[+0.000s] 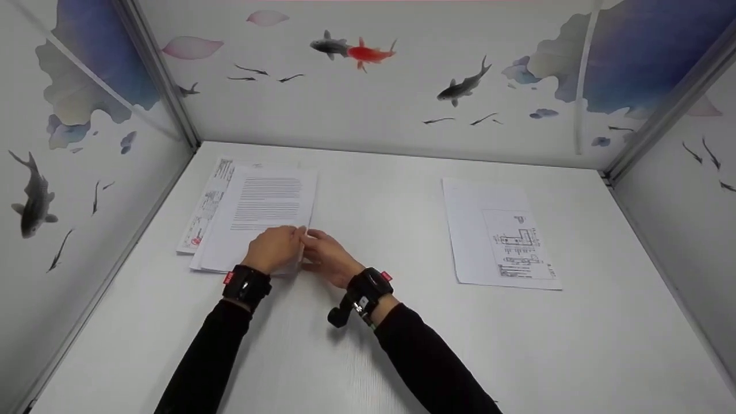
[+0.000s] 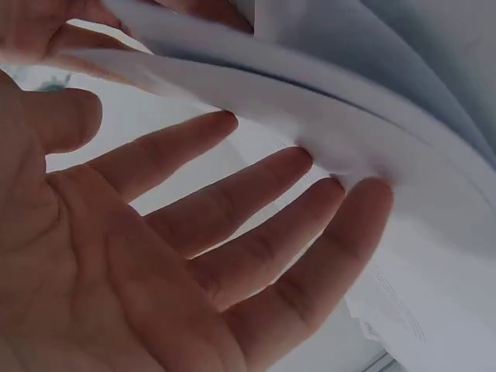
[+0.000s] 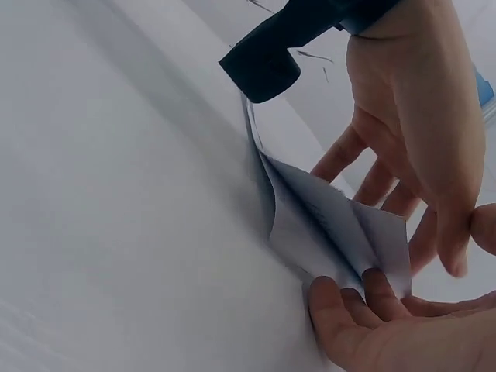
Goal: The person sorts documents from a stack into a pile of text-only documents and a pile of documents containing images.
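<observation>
A stack of printed paper sheets lies at the left of the table, its lower right corner between both hands. My left hand is over that corner; in the left wrist view its fingers are fairly straight, tips touching the raised sheets. From the right, my right hand holds the sheets' edge. The right wrist view shows its curled fingers at the bent, slightly fanned sheets, with the left hand on the far side.
Another paper set with a technical drawing lies on the right of the white table. More printed sheets stick out beneath the stack's left side. Panels with painted fish enclose the table at the back and sides.
</observation>
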The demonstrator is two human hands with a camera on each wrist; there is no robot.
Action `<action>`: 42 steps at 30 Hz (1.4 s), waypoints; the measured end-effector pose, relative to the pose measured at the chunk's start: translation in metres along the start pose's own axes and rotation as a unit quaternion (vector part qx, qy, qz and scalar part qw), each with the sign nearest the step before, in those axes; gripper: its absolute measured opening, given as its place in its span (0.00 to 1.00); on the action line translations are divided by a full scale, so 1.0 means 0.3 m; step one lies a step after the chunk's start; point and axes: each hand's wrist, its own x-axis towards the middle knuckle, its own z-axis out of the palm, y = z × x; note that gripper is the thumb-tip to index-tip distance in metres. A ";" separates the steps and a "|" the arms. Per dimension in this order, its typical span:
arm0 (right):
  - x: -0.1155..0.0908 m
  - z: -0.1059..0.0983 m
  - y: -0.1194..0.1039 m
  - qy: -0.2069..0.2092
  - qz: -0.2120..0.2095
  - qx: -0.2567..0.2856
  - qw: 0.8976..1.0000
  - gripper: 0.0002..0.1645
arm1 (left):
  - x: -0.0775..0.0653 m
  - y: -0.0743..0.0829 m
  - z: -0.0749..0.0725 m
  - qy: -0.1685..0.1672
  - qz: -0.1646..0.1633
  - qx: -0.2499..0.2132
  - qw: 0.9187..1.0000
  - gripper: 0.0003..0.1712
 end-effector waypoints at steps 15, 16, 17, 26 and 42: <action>-0.021 0.009 0.020 -0.020 0.026 -0.131 0.991 0.50 | 0.016 -0.240 -0.089 0.073 -0.172 0.044 0.981 0.41; -0.025 0.012 0.021 -0.026 0.027 -0.147 0.988 0.51 | 0.016 -0.255 -0.090 0.072 -0.183 0.038 0.980 0.41; -0.029 0.015 0.022 -0.031 0.029 -0.159 0.986 0.51 | 0.016 -0.267 -0.092 0.071 -0.192 0.034 0.978 0.40; -0.054 0.031 0.000 -0.037 0.054 -0.215 0.974 0.50 | 0.039 -0.306 -0.104 0.089 -0.225 0.002 0.970 0.35; -0.052 0.017 0.003 -0.031 0.044 -0.191 0.980 0.47 | 0.012 -0.361 -0.146 0.080 -0.188 -0.137 0.969 0.30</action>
